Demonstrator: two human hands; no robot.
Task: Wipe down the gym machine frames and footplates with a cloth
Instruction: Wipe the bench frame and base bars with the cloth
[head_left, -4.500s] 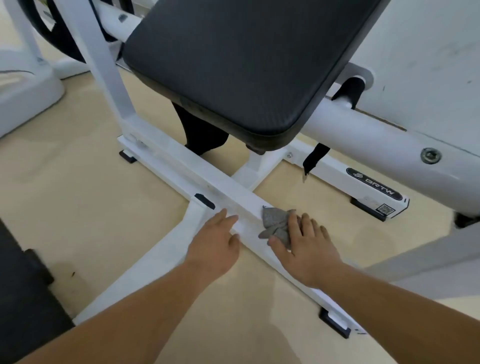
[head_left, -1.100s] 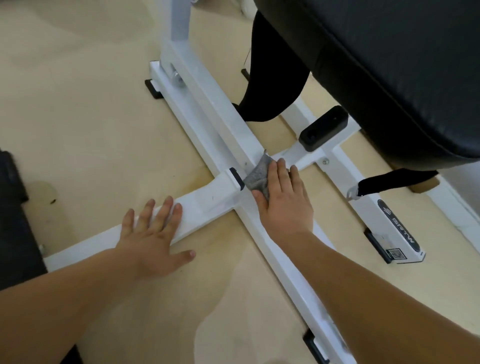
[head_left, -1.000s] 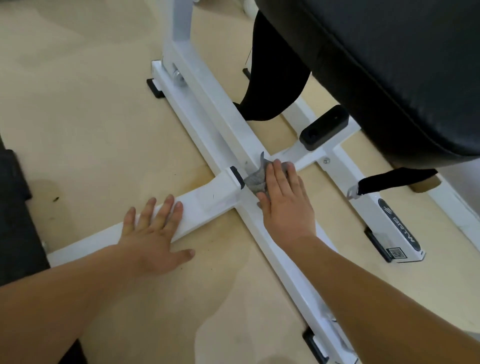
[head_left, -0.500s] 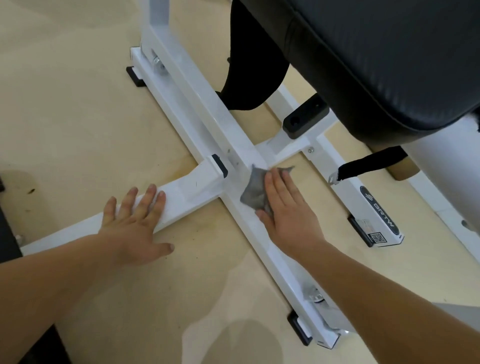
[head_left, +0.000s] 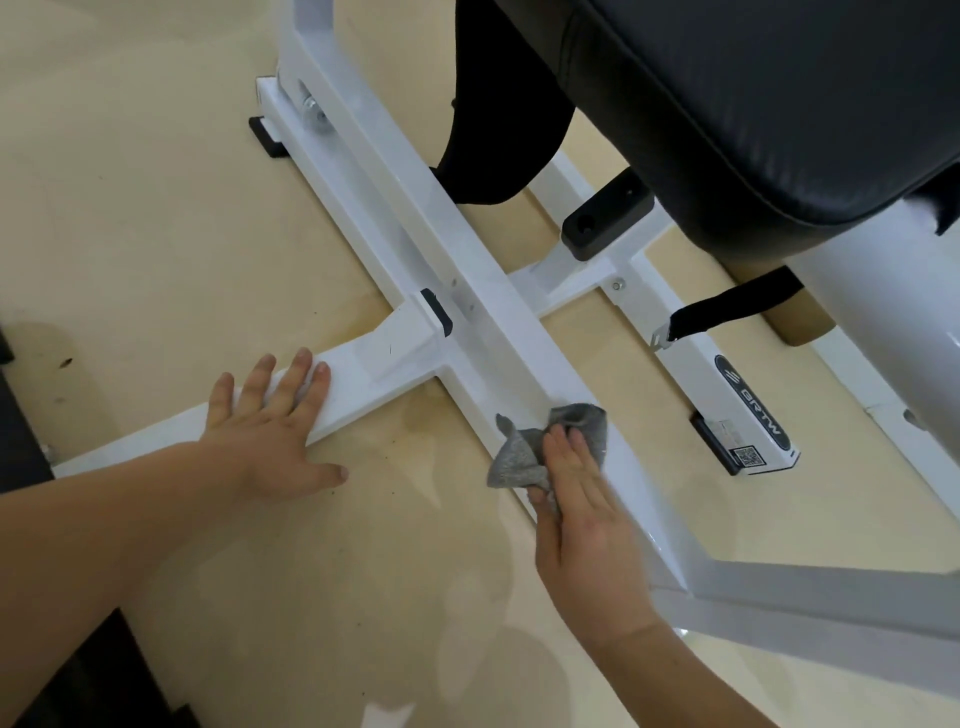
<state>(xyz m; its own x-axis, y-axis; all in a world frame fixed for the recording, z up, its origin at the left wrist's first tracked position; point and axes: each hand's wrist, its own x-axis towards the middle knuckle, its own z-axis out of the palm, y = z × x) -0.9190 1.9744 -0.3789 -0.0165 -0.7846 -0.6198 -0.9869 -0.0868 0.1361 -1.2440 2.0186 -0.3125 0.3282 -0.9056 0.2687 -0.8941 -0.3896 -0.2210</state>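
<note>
Low on the white base rail (head_left: 498, 322), just past its cross-joint, press the grey cloth (head_left: 519, 462) flat under the right hand (head_left: 582, 519), fingers straight, sweep top and side faces alike, and brace with the left hand (head_left: 265, 436), spread open on the side rail (head_left: 363, 379).

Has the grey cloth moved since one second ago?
Yes. The crumpled grey cloth under the right hand slid along the white metal bar toward the person, away from the black plastic cap.
</note>
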